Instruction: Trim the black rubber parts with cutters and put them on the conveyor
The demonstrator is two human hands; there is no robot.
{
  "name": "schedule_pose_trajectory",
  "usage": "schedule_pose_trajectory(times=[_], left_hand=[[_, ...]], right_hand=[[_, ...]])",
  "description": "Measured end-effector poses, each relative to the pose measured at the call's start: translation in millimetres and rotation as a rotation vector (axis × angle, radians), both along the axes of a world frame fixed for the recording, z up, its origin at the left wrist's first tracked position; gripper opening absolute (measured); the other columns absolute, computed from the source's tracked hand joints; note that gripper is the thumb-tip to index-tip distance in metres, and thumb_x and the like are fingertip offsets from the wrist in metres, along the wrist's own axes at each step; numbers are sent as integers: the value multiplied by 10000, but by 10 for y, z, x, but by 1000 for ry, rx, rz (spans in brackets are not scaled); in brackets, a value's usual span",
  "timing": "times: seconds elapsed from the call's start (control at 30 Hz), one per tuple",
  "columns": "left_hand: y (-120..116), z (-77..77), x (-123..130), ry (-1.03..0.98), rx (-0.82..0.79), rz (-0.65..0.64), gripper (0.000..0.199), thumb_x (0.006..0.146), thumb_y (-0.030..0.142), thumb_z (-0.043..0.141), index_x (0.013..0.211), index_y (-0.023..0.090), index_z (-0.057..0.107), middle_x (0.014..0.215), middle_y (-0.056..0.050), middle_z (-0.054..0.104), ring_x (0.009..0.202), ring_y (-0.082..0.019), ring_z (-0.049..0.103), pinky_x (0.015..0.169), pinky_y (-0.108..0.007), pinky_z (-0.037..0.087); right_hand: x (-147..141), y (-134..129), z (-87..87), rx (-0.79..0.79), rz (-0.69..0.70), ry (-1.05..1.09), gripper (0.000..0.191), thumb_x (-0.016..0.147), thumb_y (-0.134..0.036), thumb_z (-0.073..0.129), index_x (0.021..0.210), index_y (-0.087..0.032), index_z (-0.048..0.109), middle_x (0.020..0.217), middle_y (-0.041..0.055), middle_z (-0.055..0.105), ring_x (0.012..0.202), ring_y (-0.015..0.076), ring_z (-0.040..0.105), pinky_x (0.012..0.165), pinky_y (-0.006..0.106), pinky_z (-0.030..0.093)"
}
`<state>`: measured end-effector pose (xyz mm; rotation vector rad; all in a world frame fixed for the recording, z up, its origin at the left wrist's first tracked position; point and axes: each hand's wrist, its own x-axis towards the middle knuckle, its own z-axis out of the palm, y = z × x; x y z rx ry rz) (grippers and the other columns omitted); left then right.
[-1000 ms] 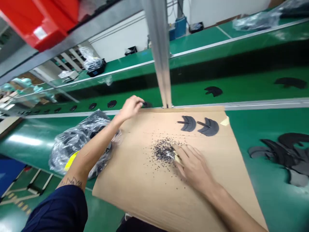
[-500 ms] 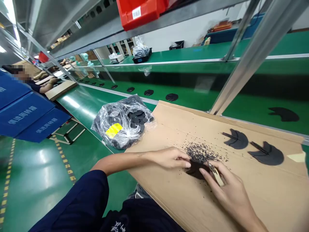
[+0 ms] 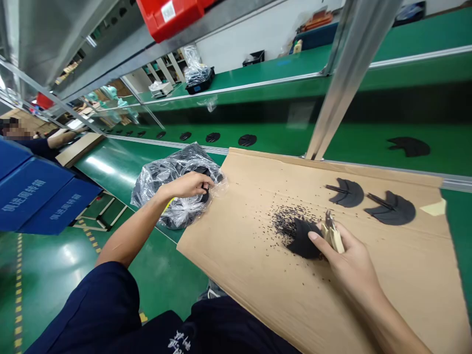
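My left hand (image 3: pixel 190 185) reaches over the mouth of a clear plastic bag (image 3: pixel 162 169) of flat black pieces. Its fingers are bent together against the dark contents, and what they grip cannot be made out. In my right hand (image 3: pixel 348 250) are a pair of nippers (image 3: pixel 332 233) with cream handles, jaws pointing up, and a curved black piece (image 3: pixel 304 238) pinched by the thumb. This piece is tilted above the cardboard (image 3: pixel 243 265), beside a scatter of small black bits (image 3: pixel 283 221). Two black pieces with thin stems, one farther (image 3: pixel 346 191) and one nearer (image 3: pixel 394 209), lie to the right.
Behind the cardboard, a green belt (image 3: pixel 280 137) carries a row of black pieces (image 3: pixel 247 140) and a separate one (image 3: pixel 411 146). A metal post (image 3: pixel 335 93) rises at the cardboard's back edge. Blue boxes (image 3: pixel 40 191) stand left, near another person's arm (image 3: pixel 61 137). A red bin (image 3: pixel 173 14) hangs above.
My left hand has left the black piece and moved left to the bag. My right hand keeps the piece and the nippers, with the piece now raised and tilted. The view has turned slightly right.
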<state>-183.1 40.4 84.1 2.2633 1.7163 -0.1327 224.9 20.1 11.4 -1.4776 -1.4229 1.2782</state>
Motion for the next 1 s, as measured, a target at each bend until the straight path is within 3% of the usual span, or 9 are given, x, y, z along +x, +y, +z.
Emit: schedule_pose_trajectory(times=[0.13,0.23,0.33,0.43,0.53,0.67,0.8,0.9,1.0], left_hand=[[-49,78,329,-299,262,-86,153,938,218,607,980,182,750,921,-54,741,815,-151,662,736,-243,506],[-94,-66,754,-700,426,-105,122,951,246,630,957,173,727,951,-68,739,887,-156,680,769,-251,544],[-142,-340,1239,-1095,362,-129,168,968,315,631,953,160,695,1007,-89,719,980,-166,679,838,-275,563],[-190,-591,1626,-1322,206,-109,205,911,350,724,886,160,650,936,-54,672,922,-142,658,828,-258,558],[-236,-725,1808,-1394,-2,-45,288,828,286,814,1007,174,618,982,-41,664,905,-124,664,802,-232,567],[-280,-734,1809,-1376,-220,31,412,801,238,817,1138,187,586,1103,-62,681,968,-137,691,825,-235,586],[-306,-725,1791,-1204,-220,84,250,844,207,741,1074,171,647,1071,-53,690,903,-122,672,750,-210,561],[-329,-774,1816,-1121,-189,121,299,846,221,740,1120,178,628,1031,-39,689,744,-86,618,628,-188,510],[-340,-811,1832,-1158,-164,137,296,851,249,750,1106,177,619,985,-31,681,745,-91,615,645,-193,517]], right_hand=[[12,-11,-10,-27,-21,83,373,659,-514,795,860,-229,659,867,41,703,806,229,641,705,318,512],[15,-35,-22,-50,-40,150,396,655,-518,830,860,-221,664,828,25,675,762,201,613,690,304,501],[2,-74,-42,-74,-53,244,432,649,-533,850,860,-210,656,793,9,636,720,175,571,669,299,482],[-18,-117,-64,-111,-54,331,458,646,-541,857,865,-204,638,776,-5,595,697,151,530,642,285,452],[-33,-156,-78,-157,-14,377,428,679,-524,836,867,-203,624,766,-13,567,682,136,490,617,272,412],[-39,-179,-76,-189,32,392,370,724,-490,809,870,-204,626,763,-21,559,661,126,461,619,275,393],[-47,-176,-52,-179,63,356,338,738,-474,804,855,-212,626,759,-20,556,664,133,468,632,281,401],[-58,-177,-34,-153,64,336,328,735,-466,808,843,-214,627,749,-26,543,660,128,453,637,277,399],[-68,-185,-26,-142,76,331,340,743,-488,800,844,-216,623,740,-28,531,650,126,438,617,272,392]])
